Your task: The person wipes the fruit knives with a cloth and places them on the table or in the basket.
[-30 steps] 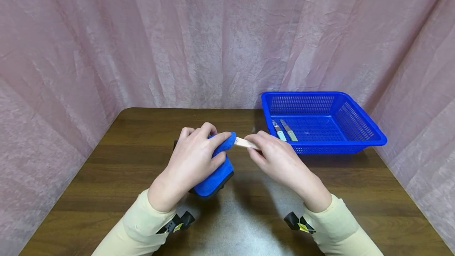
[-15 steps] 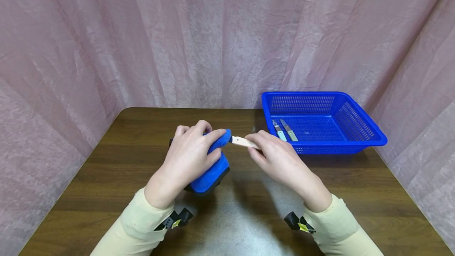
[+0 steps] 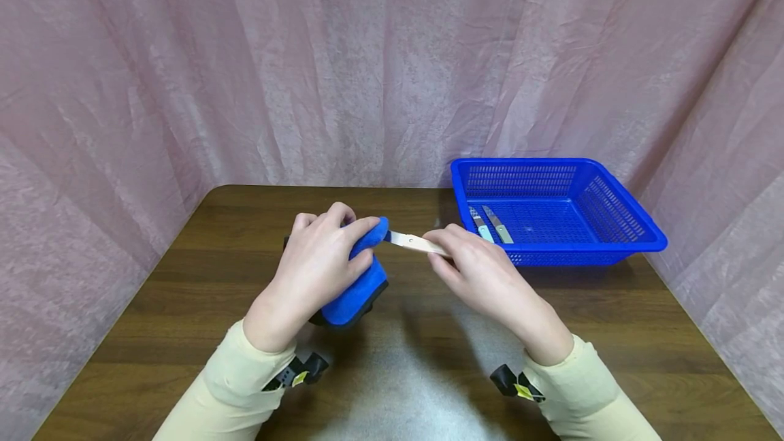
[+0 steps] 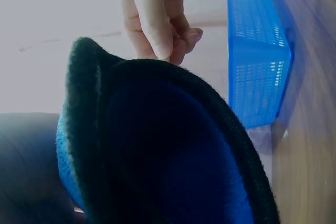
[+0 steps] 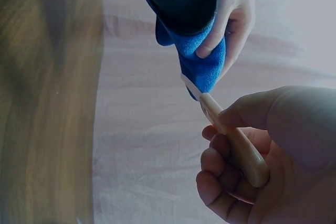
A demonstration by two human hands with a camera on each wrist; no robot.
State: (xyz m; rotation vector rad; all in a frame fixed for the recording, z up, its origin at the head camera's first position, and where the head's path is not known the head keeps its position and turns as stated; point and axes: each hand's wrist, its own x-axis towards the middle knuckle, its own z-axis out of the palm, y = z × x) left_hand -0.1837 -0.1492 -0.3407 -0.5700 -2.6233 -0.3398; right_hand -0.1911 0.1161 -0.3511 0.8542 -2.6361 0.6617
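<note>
My left hand [image 3: 314,258] pinches a folded blue cloth [image 3: 354,299] with black edging over the blade of a small knife. The knife's cream handle [image 3: 418,243] is gripped by my right hand [image 3: 479,269], and a short stretch of blade shows between handle and cloth. Thumb and curled fingers wrap that handle [image 5: 240,148] in the right wrist view, while the cloth [image 5: 202,59] covers the blade's far part. Knife and cloth are held above the table. From the left wrist, the cloth's dark edge [image 4: 231,116] hides the blade.
A blue plastic basket [image 3: 576,248] stands at the right back of the wooden table [image 3: 202,291]. Inside it, at the left, lie two small knives, one with a pale blue handle [image 3: 486,233] and one with a grey-green handle [image 3: 503,233]. A pink curtain [image 3: 343,87] hangs behind.
My left hand and the cloth have slid left and slightly away along the blade, so more metal shows beside the handle. The right hand has barely moved.
</note>
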